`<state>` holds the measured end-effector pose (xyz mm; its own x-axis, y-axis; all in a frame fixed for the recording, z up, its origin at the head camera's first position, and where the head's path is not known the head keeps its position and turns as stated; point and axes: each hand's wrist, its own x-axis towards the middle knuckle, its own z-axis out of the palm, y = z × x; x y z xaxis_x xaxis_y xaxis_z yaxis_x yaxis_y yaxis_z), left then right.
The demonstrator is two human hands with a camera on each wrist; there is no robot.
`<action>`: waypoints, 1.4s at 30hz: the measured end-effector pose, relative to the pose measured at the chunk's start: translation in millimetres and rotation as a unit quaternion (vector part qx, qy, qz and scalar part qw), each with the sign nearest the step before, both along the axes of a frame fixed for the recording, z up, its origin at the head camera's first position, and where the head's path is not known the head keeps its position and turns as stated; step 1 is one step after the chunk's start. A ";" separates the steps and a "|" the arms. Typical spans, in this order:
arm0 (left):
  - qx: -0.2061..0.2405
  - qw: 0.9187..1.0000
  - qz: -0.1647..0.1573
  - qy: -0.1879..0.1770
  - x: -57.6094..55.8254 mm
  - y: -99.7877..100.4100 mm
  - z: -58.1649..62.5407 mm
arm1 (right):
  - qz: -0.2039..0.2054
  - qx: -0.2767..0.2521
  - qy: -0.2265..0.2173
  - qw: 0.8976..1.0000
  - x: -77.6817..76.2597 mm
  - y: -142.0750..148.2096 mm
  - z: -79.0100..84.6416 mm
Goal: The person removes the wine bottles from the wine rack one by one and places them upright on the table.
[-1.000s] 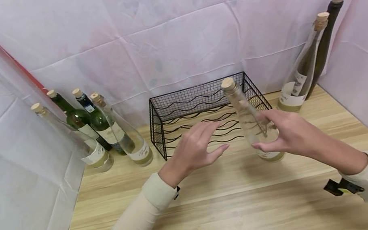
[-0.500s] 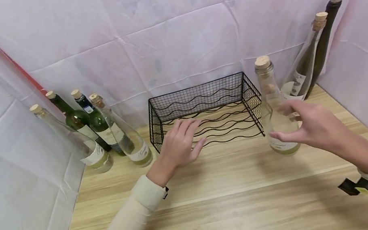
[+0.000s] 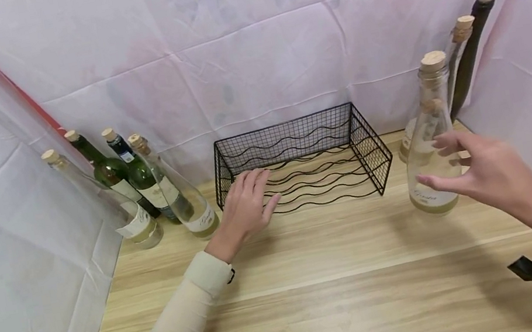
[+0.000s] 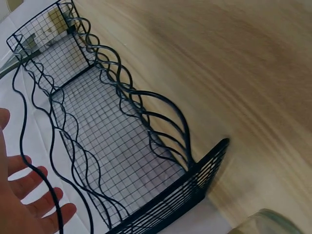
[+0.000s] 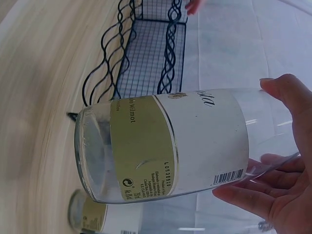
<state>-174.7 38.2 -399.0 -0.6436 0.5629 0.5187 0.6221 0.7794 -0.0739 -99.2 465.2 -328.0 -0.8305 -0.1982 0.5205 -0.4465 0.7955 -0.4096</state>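
My right hand (image 3: 500, 175) grips a clear, corked wine bottle (image 3: 429, 196) upright at the right of the table. In the right wrist view this wine bottle (image 5: 195, 141) shows its white and gold label and its glass base. The thumb lies along one side, the other fingers round the far side. A black wire wine rack (image 3: 287, 132) with wavy bars stands at the middle back. My left hand (image 3: 244, 208) holds nothing; its fingers reach loosely over the rack's left end. Seen from the left wrist, those fingers (image 4: 29, 185) are beside the rack's wavy bars.
Two corked bottles, one clear (image 3: 465, 30) and one dark (image 3: 480, 15), stand at the back right, partly behind the held bottle. Several corked bottles, including a clear one (image 3: 187, 203) and a green one (image 3: 152, 189), are grouped at the left. White cloth walls (image 3: 268, 58) enclose the table.
My right hand has carried the wine bottle rightward, from in front of the rack to its right side. My left hand has drifted left, staying empty.
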 end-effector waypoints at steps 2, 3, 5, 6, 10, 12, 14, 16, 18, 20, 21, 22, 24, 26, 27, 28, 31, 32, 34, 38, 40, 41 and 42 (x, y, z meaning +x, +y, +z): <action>-0.002 1.000 0.010 -0.012 -1.9 -1.1 -2.8 | -0.008 -0.015 -0.014 1.000 -0.5 4.3 -0.7; -0.003 1.000 0.014 -0.017 -2.5 -1.3 -3.8 | -0.013 -0.022 -0.021 0.999 -0.5 6.3 -1.0; -0.004 0.999 0.021 -0.026 -3.3 -1.3 -5.3 | -0.024 -0.032 -0.031 0.999 -0.7 10.4 -2.0; -0.004 0.999 0.023 -0.029 -3.9 -1.1 -6.2 | -0.029 -0.037 -0.035 0.998 -0.4 12.4 -2.2; -0.011 0.999 0.036 -0.029 -5.9 -0.9 -9.4 | -0.051 -0.042 -0.037 0.997 -0.9 21.1 -3.8; -0.020 0.998 0.044 -0.028 -7.1 -0.9 -10.7 | -0.062 -0.040 -0.040 0.997 -1.6 25.4 -3.7; -0.033 0.998 0.053 -0.031 -7.3 -0.5 -11.5 | -0.074 -0.032 -0.038 0.996 -3.1 29.8 -3.9; -0.045 0.996 0.061 -0.040 -7.2 0.2 -12.2 | -0.079 -0.030 -0.036 0.996 -4.8 34.3 -4.5; -0.052 0.995 0.066 -0.047 -6.9 1.1 -12.9 | -0.081 -0.030 -0.030 0.996 -6.3 38.6 -5.4; -0.054 0.994 0.071 -0.058 -6.2 1.8 -13.5 | -0.081 -0.034 -0.026 0.996 -8.0 42.7 -6.5; -0.055 0.994 0.073 -0.063 -6.1 2.0 -13.9 | -0.081 -0.036 -0.025 0.996 -8.8 44.5 -6.9; -0.055 0.993 0.075 -0.068 -5.9 2.1 -14.2 | -0.083 -0.034 -0.025 0.996 -9.6 46.4 -7.2; -0.054 0.992 0.078 -0.078 -5.4 2.6 -14.3 | -0.091 -0.029 -0.025 0.995 -11.4 49.9 -7.9; -0.050 0.992 0.079 -0.086 -5.1 3.1 -14.6 | -0.100 -0.027 -0.028 0.994 -13.3 53.7 -8.9; -0.050 0.992 0.079 -0.089 -5.0 3.4 -14.6 | -0.104 -0.024 -0.030 0.994 -14.2 55.3 -9.4; -0.049 0.991 0.080 -0.092 -4.8 3.5 -14.5 | -0.108 -0.022 -0.032 0.993 -15.1 57.1 -10.1; -0.047 0.991 0.081 -0.097 -4.2 4.2 -14.1 | -0.117 -0.021 -0.037 0.992 -17.8 62.1 -12.3; -0.045 0.991 0.081 -0.099 -4.0 4.5 -14.0 | -0.120 -0.021 -0.039 0.992 -18.7 63.8 -13.0; -0.043 0.990 0.082 -0.105 -3.5 4.5 -14.1 | -0.127 -0.023 -0.045 0.991 -20.6 67.3 -14.3; -0.044 0.989 0.085 -0.116 -2.7 5.1 -14.4 | -0.136 -0.030 -0.062 0.988 -25.1 74.8 -16.7; -0.048 0.988 0.089 -0.119 -2.7 5.1 -14.6 | -0.139 -0.034 -0.070 0.987 -27.7 78.6 -18.3; -0.049 0.988 0.090 -0.119 -2.8 5.2 -14.6 | -0.141 -0.036 -0.073 0.987 -29.1 80.3 -19.2; -0.052 0.987 0.091 -0.120 -2.9 5.1 -14.7 | -0.143 -0.037 -0.075 0.986 -30.5 82.1 -20.3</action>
<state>-177.6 43.3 -413.7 -0.8360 0.4691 0.2847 0.4821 0.8757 -0.0272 -129.7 547.2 -348.3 -0.9155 0.0897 0.3921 -0.1378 0.8459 -0.5152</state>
